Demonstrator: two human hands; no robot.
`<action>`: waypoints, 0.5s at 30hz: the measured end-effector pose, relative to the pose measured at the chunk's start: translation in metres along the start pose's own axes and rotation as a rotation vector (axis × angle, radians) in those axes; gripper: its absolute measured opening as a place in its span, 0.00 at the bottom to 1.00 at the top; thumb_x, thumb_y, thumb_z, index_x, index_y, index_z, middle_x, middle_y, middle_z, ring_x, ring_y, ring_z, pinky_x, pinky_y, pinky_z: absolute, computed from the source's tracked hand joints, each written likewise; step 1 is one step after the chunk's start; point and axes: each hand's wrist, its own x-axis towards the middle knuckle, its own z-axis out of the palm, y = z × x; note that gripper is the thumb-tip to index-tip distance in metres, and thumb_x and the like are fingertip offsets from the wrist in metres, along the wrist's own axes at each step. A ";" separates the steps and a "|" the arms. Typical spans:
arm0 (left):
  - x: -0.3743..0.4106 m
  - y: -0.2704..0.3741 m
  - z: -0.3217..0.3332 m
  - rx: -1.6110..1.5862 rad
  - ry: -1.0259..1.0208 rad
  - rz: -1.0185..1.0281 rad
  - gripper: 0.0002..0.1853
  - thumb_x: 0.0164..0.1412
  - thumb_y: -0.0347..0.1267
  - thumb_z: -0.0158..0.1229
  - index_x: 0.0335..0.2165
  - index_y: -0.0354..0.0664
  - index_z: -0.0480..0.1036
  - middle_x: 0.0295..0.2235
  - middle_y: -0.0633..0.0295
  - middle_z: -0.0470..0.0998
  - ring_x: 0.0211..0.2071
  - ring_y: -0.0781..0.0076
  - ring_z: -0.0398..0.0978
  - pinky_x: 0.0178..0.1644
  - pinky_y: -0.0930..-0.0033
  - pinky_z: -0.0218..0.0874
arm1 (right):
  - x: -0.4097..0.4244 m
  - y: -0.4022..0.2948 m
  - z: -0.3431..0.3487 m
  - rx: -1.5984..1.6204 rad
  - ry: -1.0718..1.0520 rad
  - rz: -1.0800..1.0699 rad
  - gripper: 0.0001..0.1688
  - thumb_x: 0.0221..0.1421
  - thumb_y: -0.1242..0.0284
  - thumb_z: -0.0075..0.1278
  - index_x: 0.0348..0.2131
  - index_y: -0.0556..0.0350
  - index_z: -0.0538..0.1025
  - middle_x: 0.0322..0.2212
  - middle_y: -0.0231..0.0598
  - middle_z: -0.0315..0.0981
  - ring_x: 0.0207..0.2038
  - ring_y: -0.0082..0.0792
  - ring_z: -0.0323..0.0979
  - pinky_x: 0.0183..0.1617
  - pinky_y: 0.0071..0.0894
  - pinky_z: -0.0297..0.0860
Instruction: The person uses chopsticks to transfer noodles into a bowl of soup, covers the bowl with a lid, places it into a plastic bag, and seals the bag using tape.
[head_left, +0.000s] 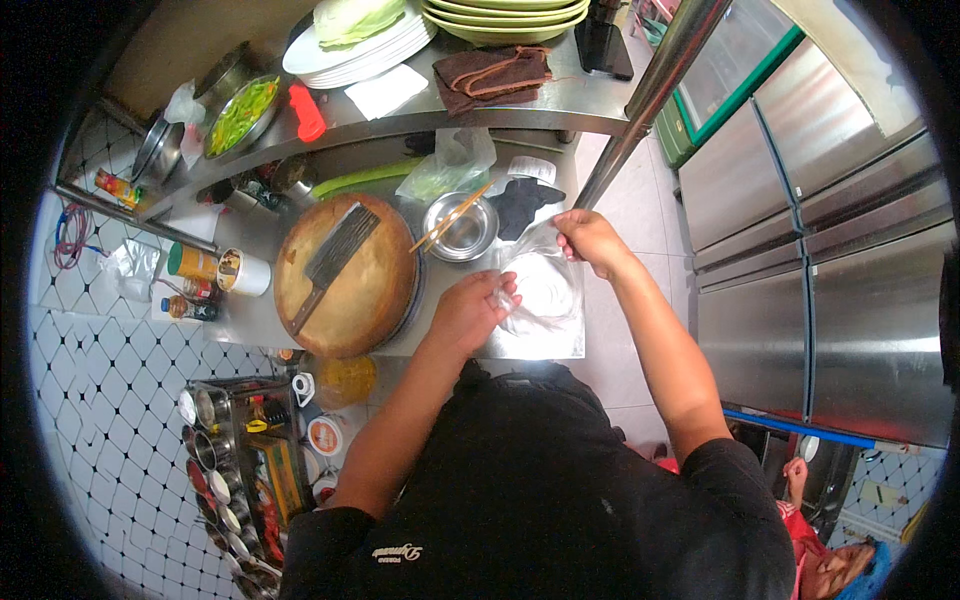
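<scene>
My right hand pinches the edge of a clear plastic film or bag at the right of the steel counter. My left hand touches the film's left side with its fingertips. Beneath the film is a round whitish thing, blurred by glare. Beyond my hands, a steel bowl has a pair of wooden chopsticks across it, beside a black cloth. To the left, a cleaver lies on a round wooden chopping block.
An upper steel shelf holds white plates, green bowls, a brown cloth and a phone. A steel post rises at the right. Steel refrigerators stand further right. Another person is at the lower right.
</scene>
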 end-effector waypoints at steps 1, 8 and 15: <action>-0.001 0.004 0.006 0.030 0.003 0.022 0.12 0.63 0.24 0.50 0.44 0.32 0.63 0.40 0.50 0.74 0.39 0.61 0.74 0.50 0.57 0.67 | -0.008 -0.005 -0.001 0.027 0.017 -0.010 0.09 0.63 0.70 0.47 0.40 0.57 0.73 0.21 0.28 0.69 0.20 0.19 0.63 0.26 0.21 0.64; -0.039 -0.004 0.012 0.455 -0.022 0.281 0.19 0.63 0.23 0.48 0.52 0.35 0.59 0.45 0.47 0.74 0.43 0.63 0.75 0.51 0.61 0.68 | -0.062 0.016 -0.020 0.100 0.032 -0.213 0.13 0.65 0.74 0.43 0.47 0.59 0.71 0.24 0.31 0.71 0.23 0.21 0.64 0.32 0.20 0.65; -0.048 -0.014 0.012 0.655 -0.117 0.316 0.24 0.63 0.23 0.48 0.56 0.34 0.55 0.43 0.50 0.75 0.39 0.66 0.75 0.48 0.66 0.66 | -0.080 0.035 -0.011 0.174 0.033 -0.344 0.11 0.66 0.74 0.42 0.43 0.62 0.72 0.28 0.35 0.74 0.28 0.22 0.68 0.37 0.21 0.67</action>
